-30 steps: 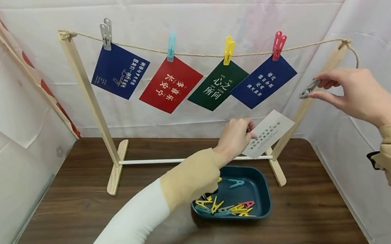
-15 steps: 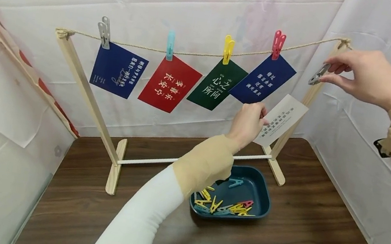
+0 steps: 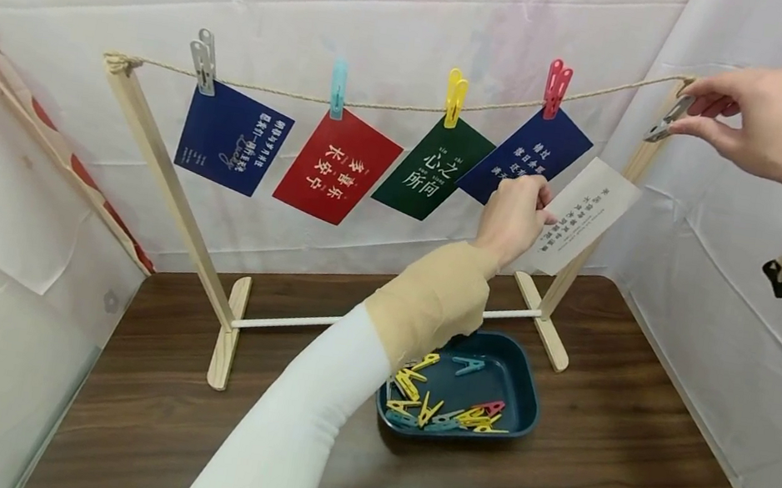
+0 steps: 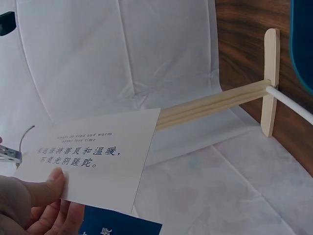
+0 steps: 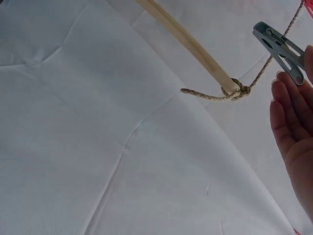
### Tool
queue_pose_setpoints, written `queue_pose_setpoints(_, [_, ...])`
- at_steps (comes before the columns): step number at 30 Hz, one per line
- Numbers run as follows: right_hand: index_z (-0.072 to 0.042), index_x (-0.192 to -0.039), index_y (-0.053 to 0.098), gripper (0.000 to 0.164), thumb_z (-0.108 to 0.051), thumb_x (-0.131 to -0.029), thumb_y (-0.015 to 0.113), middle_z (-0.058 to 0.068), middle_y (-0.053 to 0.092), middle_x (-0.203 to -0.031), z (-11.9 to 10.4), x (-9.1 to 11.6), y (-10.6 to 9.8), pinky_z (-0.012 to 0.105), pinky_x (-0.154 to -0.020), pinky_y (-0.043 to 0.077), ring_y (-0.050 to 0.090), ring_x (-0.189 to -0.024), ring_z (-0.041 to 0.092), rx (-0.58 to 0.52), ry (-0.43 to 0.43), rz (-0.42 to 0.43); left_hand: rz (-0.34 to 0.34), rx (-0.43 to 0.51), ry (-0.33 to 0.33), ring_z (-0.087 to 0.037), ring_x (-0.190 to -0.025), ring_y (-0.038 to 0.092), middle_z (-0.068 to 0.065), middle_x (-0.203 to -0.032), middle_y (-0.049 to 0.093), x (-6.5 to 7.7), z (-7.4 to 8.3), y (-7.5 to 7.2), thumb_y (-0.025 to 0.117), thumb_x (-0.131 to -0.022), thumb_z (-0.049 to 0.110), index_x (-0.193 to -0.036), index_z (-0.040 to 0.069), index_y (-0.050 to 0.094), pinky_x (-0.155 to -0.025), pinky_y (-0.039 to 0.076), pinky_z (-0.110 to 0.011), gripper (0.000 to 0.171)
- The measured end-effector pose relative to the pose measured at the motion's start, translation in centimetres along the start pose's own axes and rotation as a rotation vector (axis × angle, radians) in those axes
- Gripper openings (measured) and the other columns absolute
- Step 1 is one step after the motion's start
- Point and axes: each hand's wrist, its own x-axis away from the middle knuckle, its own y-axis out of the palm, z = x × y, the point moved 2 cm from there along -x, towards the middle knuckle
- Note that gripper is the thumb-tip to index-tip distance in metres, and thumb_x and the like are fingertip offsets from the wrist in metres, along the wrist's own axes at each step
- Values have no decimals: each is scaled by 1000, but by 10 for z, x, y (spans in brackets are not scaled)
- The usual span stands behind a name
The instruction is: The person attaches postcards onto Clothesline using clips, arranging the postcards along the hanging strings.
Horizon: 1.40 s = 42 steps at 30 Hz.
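Note:
My left hand (image 3: 514,218) pinches the edge of a white card (image 3: 587,218) with printed lettering, thumb on its face in the left wrist view. The card is held below the twine (image 3: 630,86), near the rack's right post. Up by that post's top, my right hand (image 3: 780,125) pinches a grey clothespin (image 5: 279,46) between thumb and fingers. Its jaws point away from the fingers, apart from the card. Left of the white card hangs a blue card (image 3: 557,147) under a pink clothespin (image 3: 556,89); my left hand covers its lower part.
A green card (image 3: 432,170), a red card (image 3: 337,167) and another blue card (image 3: 235,139) hang from the twine by clothespins. On the brown table (image 3: 602,453) stands a dark blue tray (image 3: 528,391) with several clothespins. Wooden posts (image 3: 171,194) carry the twine; white cloth surrounds it.
My left hand has raised the white card up and to the right. My right hand has moved up and right with the grey clothespin, to the post's top.

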Motion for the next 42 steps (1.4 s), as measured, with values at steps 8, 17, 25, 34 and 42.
queue_pose_setpoints(8, [10,-95,57,23,-4,-78,66,22,59,-76,1,-5,-3,28,-60,31,52,-68,31,16,-4,18,-21,-13,-53,-7,-73,53,6,-78,58,-10,7,-3,66,-80,20,-79,15,56,-62,40,-21,11])
queue_pose_setpoints(17, [14,-97,53,23,2,-79,62,28,56,-82,2,-9,-7,43,-63,36,53,-73,38,30,30,-8,-20,-63,-64,-5,-73,55,6,-84,60,-23,20,-7,63,-83,22,-85,17,58,-62,42,-20,7])
queue_pose_setpoints(25, [13,-98,53,22,2,-80,60,28,56,-84,2,-17,-13,29,-58,31,48,-67,32,50,56,-20,-29,-57,-83,-5,-75,56,8,-86,61,-36,30,-10,61,-85,21,-88,18,59,-65,42,-20,6])
queue_pose_setpoints(34, [12,-95,55,21,2,-78,63,28,57,-83,0,-22,-19,43,-67,36,52,-74,36,46,28,30,-11,-16,-131,-5,-73,55,8,-83,60,-43,35,-4,63,-83,22,-87,18,59,-65,43,-20,7])
queue_pose_setpoints(42, [12,-96,54,19,3,-81,60,27,55,-85,-4,-27,-22,38,-66,34,46,-73,32,39,39,11,3,-11,-149,-6,-74,55,8,-83,60,-52,40,-1,64,-82,23,-88,19,60,-64,43,-21,8])
